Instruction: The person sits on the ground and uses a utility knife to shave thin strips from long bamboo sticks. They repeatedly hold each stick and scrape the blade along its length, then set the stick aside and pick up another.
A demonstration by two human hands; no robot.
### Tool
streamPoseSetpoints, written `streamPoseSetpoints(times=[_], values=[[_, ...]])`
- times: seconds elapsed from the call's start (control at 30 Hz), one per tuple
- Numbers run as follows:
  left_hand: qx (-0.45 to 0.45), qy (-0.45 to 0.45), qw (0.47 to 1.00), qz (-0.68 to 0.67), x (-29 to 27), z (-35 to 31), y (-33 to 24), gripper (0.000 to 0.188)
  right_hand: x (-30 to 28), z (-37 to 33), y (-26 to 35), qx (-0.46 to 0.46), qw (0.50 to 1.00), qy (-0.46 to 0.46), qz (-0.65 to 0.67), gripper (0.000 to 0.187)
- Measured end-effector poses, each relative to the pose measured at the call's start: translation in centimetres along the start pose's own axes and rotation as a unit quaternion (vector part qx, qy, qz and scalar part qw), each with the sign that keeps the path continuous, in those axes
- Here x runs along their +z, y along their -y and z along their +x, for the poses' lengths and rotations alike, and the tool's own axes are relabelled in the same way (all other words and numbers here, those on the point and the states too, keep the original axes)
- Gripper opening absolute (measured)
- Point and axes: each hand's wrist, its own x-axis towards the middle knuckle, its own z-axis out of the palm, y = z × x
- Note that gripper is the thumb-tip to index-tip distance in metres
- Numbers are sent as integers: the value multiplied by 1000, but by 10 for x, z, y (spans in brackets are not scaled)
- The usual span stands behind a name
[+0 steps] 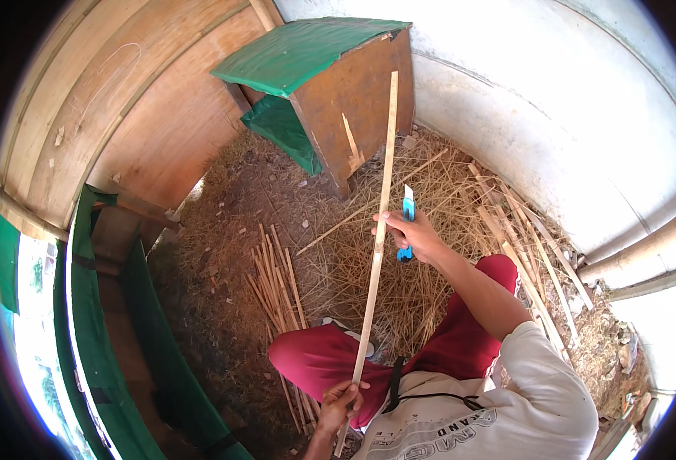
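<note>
A long, pale bamboo strip (376,264) slants up and away from my lap. Near its lower end my left hand (341,403) is closed round it. Higher up, my right hand (415,234) pinches the same strip between thumb and finger. That hand also holds a blue utility knife (407,222), its blade out and pointing away from me, beside the strip. The strip's far end overlaps the side of a wooden cabinet in view.
Thin bamboo strips (275,276) lie bundled left of my knees; longer split pieces (526,245) lie at right. Shavings (384,299) cover the ground ahead. A green-topped wooden cabinet (369,96) stands at the back, a green-lined frame (100,345) at left, a white wall (507,115) at right.
</note>
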Motion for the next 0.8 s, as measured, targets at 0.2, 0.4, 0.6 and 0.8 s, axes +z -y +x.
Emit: streamPoseSetpoints(times=[0.2,0.4,0.6,0.8], values=[[-21,25,999,-12,-6,3,4,31,0,0,4,5,998,52,22,29],[13,29,996,89,-7,8,5,37,0,1,0,4,999,29,22,22],[-5,30,994,101,-8,9,2,46,1,-3,3,-3,1000,4,26,24],[-4,27,994,108,-11,11,4,42,0,-4,3,-3,1000,12,12,22]])
